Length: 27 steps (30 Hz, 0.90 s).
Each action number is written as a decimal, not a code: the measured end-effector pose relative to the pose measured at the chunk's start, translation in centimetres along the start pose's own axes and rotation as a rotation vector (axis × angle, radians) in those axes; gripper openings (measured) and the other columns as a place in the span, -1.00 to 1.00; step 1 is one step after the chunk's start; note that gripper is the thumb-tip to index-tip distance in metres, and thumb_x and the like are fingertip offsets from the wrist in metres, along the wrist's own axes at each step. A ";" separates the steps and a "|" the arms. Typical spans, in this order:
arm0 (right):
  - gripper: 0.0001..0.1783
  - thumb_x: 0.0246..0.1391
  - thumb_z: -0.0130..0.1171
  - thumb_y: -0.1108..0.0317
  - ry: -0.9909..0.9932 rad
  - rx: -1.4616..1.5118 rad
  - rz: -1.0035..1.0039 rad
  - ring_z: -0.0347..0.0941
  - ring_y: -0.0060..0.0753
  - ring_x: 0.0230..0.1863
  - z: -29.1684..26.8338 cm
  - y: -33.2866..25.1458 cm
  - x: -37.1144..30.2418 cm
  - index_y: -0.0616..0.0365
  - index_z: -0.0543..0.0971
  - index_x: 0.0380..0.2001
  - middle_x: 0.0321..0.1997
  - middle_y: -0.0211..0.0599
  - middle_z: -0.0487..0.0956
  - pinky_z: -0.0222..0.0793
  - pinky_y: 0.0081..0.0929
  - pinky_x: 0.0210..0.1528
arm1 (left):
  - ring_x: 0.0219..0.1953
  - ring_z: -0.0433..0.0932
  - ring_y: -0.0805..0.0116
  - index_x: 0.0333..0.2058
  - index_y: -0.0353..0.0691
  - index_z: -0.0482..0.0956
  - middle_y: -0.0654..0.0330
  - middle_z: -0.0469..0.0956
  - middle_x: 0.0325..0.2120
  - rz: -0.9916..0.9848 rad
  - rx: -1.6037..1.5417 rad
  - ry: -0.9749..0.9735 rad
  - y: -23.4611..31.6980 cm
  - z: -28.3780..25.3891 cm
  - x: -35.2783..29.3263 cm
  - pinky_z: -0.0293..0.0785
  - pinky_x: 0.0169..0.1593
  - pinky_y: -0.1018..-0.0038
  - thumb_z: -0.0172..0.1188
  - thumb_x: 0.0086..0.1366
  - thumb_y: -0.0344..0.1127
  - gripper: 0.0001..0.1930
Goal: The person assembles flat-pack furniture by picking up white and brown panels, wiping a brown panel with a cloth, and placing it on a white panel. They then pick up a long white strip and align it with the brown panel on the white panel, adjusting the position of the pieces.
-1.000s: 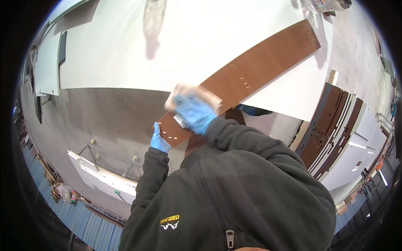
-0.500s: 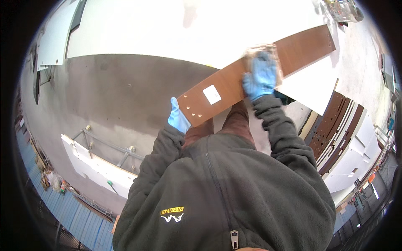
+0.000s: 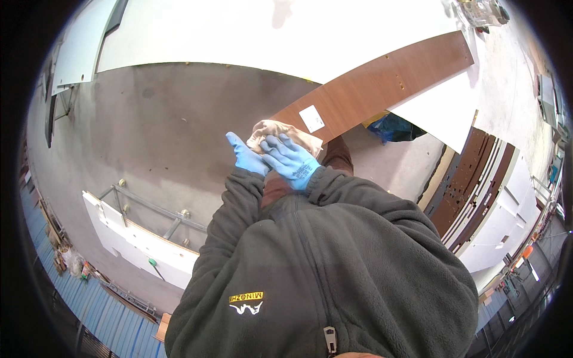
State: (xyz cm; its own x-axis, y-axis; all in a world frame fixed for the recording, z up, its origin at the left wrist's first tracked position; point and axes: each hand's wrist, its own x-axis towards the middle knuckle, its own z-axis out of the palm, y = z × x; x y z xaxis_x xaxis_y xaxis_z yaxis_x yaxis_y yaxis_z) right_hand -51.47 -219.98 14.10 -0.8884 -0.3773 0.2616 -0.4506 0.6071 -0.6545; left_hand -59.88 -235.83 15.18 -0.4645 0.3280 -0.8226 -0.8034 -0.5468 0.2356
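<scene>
A long brown wood-grain board (image 3: 382, 83) slants from in front of my body up to the far right. A white label (image 3: 311, 119) is stuck to its face. My left hand (image 3: 248, 158), in a blue glove, holds the board's near end with the thumb raised; its other fingers are mostly hidden. A crumpled pale cloth (image 3: 283, 132) covers that near end. On top of the cloth lies my right hand (image 3: 292, 162), also blue-gloved, gripping it against the board with fingers extended, close beside my left hand.
A large white work surface (image 3: 209, 36) lies ahead, under the board's far end. Brown and white panels (image 3: 471, 185) are stacked at the right. A blue plastic bag (image 3: 394, 127) sits below the board. A metal frame on wheels (image 3: 173, 221) with a white panel stands at left.
My right hand has slid the cloth from the board's middle down to its near end, beside my left hand. The board has shifted slightly; my left hand stays at its end.
</scene>
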 end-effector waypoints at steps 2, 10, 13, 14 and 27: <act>-0.33 -0.02 0.25 0.30 -0.053 -0.026 -0.016 0.20 -0.06 0.56 -1.0 0.3 0.0 0.10 0.51 0.25 0.48 -0.09 0.39 0.09 0.13 0.59 | 0.04 0.59 0.04 0.25 -0.17 0.47 0.05 0.62 0.03 -0.010 -0.042 -0.014 -0.1 0.0 0.2 0.48 0.27 0.03 -0.35 0.15 0.83 0.18; -0.41 0.00 0.35 0.14 0.010 -0.326 0.154 0.35 0.02 0.41 -12.9 7.9 -3.7 0.05 0.58 0.13 0.21 -0.11 0.52 0.15 0.11 0.49 | 0.53 0.10 -0.08 0.53 -0.24 0.00 -0.05 0.06 0.54 -0.158 -0.008 -0.264 0.6 0.7 0.5 0.05 0.52 -0.06 -0.17 0.10 0.82 0.34; -0.48 0.17 0.20 0.13 0.324 -0.519 0.227 0.34 0.11 0.41 -18.8 16.2 -6.6 0.20 0.58 0.12 0.26 0.01 0.51 0.12 0.16 0.50 | 0.48 0.22 -0.03 0.51 -0.22 0.09 -0.01 0.18 0.49 -0.201 -0.085 -0.323 0.3 0.8 1.0 0.13 0.49 -0.08 -0.02 0.33 0.56 0.08; -0.48 0.22 0.14 0.12 0.477 -0.635 0.208 0.34 0.14 0.42 -20.8 19.3 -7.6 0.25 0.57 0.13 0.30 0.05 0.50 0.11 0.16 0.50 | 0.46 0.25 -0.02 0.49 -0.22 0.14 0.00 0.23 0.46 -0.146 0.013 -0.308 -0.2 0.9 1.3 0.18 0.47 -0.07 0.01 0.39 0.45 -0.02; -0.34 0.32 0.05 0.00 0.434 -1.111 0.966 0.29 0.11 0.48 -36.1 31.3 -18.0 0.24 0.46 0.31 0.46 0.14 0.39 0.15 0.02 0.49 | 0.23 0.55 0.02 0.33 -0.26 0.40 0.02 0.53 0.24 0.237 0.250 0.000 0.9 9.7 -4.2 0.49 0.31 0.03 0.13 0.52 0.08 -0.38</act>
State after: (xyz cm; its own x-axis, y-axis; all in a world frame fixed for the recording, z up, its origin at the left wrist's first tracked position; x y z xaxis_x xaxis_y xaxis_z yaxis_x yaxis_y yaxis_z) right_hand -52.80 -168.90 14.53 -0.7387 0.5627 0.3712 0.6345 0.7663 0.1011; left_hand -62.30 -230.22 23.94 -0.6494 0.2145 -0.7295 -0.7395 -0.4018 0.5401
